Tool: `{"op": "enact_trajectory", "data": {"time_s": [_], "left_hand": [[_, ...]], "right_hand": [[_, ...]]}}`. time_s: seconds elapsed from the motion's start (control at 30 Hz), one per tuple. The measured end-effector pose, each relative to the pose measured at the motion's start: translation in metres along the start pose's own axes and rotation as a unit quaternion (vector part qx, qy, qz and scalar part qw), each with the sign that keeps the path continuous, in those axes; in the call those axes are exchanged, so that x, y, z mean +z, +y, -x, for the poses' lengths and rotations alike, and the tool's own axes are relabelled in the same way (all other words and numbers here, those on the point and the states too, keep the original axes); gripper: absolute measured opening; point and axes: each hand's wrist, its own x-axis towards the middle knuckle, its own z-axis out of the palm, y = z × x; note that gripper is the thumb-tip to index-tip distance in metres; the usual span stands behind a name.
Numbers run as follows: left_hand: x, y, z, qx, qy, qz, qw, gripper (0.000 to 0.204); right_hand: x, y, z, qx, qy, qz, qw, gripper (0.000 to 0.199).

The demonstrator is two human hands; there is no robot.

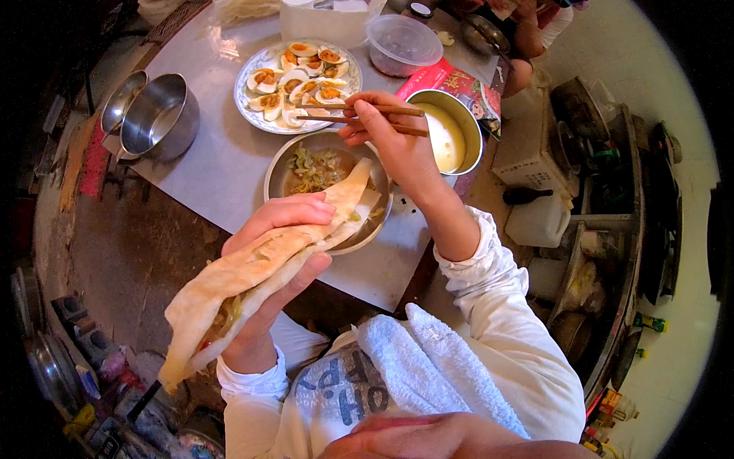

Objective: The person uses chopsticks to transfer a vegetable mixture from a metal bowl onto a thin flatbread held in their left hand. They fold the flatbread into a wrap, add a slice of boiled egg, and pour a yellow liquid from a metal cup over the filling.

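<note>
My left hand (279,229) is closed round a long folded flatbread (245,271) with a greenish filling showing along its open side. The bread's far end hangs over a metal bowl (271,187) of chopped greens (313,170) in brown liquid. Wooden chopsticks (359,116) are gripped in my right hand (382,141), their tips pointing left over the near edge of a patterned plate (248,115). On that plate lie several halved eggs (306,73) with orange yolks. Beside my right wrist stands a metal bowl of pale yellow liquid (443,138).
Two steel pots (160,115) stand at the table's left edge. A clear plastic tub (405,42) and a red package (466,88) lie at the back right. Another person's arm (524,38) rests at the far right. Shelves (612,199) with pans and bottles line the right side.
</note>
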Motion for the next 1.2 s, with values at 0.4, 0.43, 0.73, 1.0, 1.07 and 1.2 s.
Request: {"op": "enact_trajectory", "data": {"time_s": [0.4, 0.43, 0.73, 1.0, 1.07, 1.2], "left_hand": [[-0.001, 0.003, 0.001, 0.001, 0.001, 0.001, 1.0, 0.039], [0.0, 0.003, 0.0, 0.001, -0.002, 0.0, 1.0, 0.039], [0.002, 0.001, -0.001, 0.001, -0.004, 0.001, 1.0, 0.038], [0.001, -0.001, -0.001, -0.002, -0.005, 0.009, 1.0, 0.038], [0.002, -0.001, -0.001, -0.004, -0.001, 0.013, 1.0, 0.038], [0.001, -0.001, 0.001, -0.005, 0.005, 0.012, 1.0, 0.038]], "right_hand": [[0.003, 0.009, -0.004, -0.002, -0.008, 0.018, 1.0, 0.023], [0.002, 0.011, -0.003, -0.012, -0.008, 0.027, 1.0, 0.022], [0.007, 0.021, -0.004, -0.072, -0.002, 0.099, 0.992, 0.019], [0.009, 0.02, -0.006, -0.073, 0.012, 0.078, 0.994, 0.019], [0.007, 0.019, -0.007, -0.058, 0.025, 0.024, 0.998, 0.021], [0.005, 0.015, -0.007, -0.023, 0.055, -0.051, 0.997, 0.022]]}}
